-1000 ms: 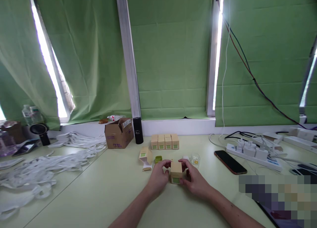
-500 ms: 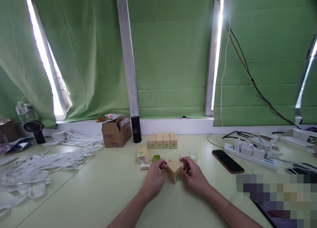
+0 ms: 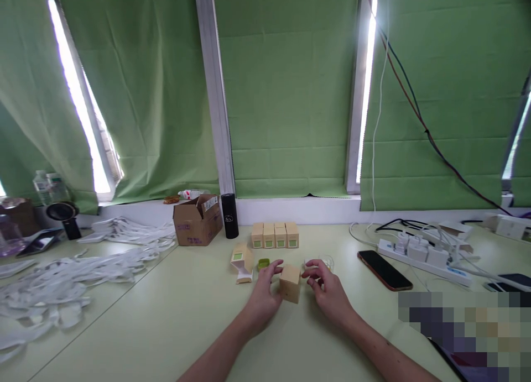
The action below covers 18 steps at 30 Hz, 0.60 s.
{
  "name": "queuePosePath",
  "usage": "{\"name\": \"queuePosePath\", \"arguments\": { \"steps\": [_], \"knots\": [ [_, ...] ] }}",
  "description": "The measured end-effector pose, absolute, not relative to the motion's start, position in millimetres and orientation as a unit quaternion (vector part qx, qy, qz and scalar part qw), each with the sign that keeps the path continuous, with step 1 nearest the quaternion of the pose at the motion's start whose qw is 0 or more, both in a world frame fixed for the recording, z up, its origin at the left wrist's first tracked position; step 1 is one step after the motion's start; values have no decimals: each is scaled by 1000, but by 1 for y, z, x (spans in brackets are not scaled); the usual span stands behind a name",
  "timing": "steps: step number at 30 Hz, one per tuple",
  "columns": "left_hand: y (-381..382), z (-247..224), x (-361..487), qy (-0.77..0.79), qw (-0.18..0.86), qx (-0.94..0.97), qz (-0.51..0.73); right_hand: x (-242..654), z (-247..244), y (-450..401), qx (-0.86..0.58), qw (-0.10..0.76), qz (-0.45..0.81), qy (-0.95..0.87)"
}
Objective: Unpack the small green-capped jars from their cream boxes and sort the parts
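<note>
A small closed kraft cardboard box is at the middle of the table, a plain side towards me. Against its left side is my left hand, its thumb and fingers around that edge; the fingertips are partly hidden. My right hand is just right of the box, fingers bent and apart, with a narrow gap to it. Behind my left hand sits a small green case. An open kraft box with its flap out lies to the left. A clear, coiled item shows partly behind my right hand.
Several similar kraft boxes stand in a row farther back. Near the wall are a brown carton and a black cylinder. White straps spread across the left. A phone and a power strip with cables lie right.
The small box has turned, so its green label no longer shows and a plain side faces me. My right hand has come slightly away from it. The camera view has shifted slightly.
</note>
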<state>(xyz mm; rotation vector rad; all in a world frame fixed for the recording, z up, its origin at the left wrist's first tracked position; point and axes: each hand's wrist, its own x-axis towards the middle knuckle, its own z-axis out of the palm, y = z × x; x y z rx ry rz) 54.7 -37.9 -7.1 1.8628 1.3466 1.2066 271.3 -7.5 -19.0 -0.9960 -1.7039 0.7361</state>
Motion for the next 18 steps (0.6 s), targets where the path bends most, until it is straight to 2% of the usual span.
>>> {"name": "queuePosePath", "arguments": {
  "steps": [4,11,18],
  "knots": [
    [-33,-14,53,504,254,689,456,274,-18,-6,-440,499,290,-688],
    [-35,-10,54,535,240,684,435,269,-16,-13,-388,495,345,-696],
    [-39,0,60,546,206,682,441,272,-19,-9,-416,504,298,-696]
  ]
}}
